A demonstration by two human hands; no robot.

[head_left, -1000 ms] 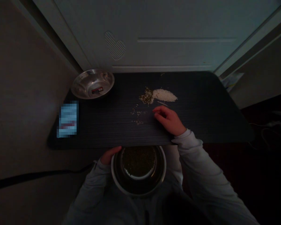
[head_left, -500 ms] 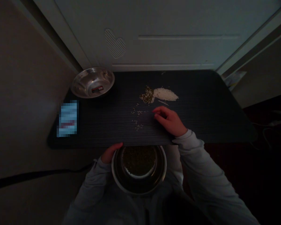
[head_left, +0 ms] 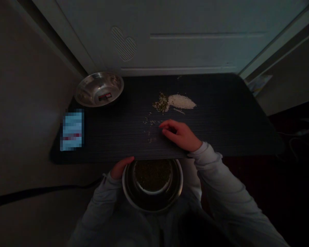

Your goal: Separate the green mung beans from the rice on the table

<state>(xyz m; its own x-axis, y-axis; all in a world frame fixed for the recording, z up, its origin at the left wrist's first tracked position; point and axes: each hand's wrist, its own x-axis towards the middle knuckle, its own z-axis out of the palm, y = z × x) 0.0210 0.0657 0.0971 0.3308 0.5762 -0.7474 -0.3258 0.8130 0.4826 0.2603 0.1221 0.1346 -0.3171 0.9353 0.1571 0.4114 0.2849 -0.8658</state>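
On the dark tabletop (head_left: pixel 113 137) lie a heap of white rice-like grains (head_left: pixel 182 102) and a smaller mixed heap of green and white grains (head_left: pixel 161 102). Several loose white grains (head_left: pixel 152 122) are scattered nearer me. My right hand (head_left: pixel 180 134) is just right of these, fingers curled, with a small gap between thumb and forefinger. Below the table's front edge, a wide bowl (head_left: pixel 179 185) holds a smaller white-rimmed vessel (head_left: pixel 154 192) with dark green contents. My left hand (head_left: pixel 120 168) grips the wide bowl's left rim; its thumb reaches the table edge and its other fingers are hidden.
A shiny metal bowl (head_left: pixel 113 87) with a label inside stands at the table's back left. A blurred-out light-blue rectangle (head_left: pixel 72 130) lies in front of it. Behind the table rises a pale panel (head_left: pixel 195 51) with a heart relief. The light is dim.
My right hand has moved left, closer to the scattered loose grains. My left hand and the wide bowl have stayed in place. The view has shifted slightly.
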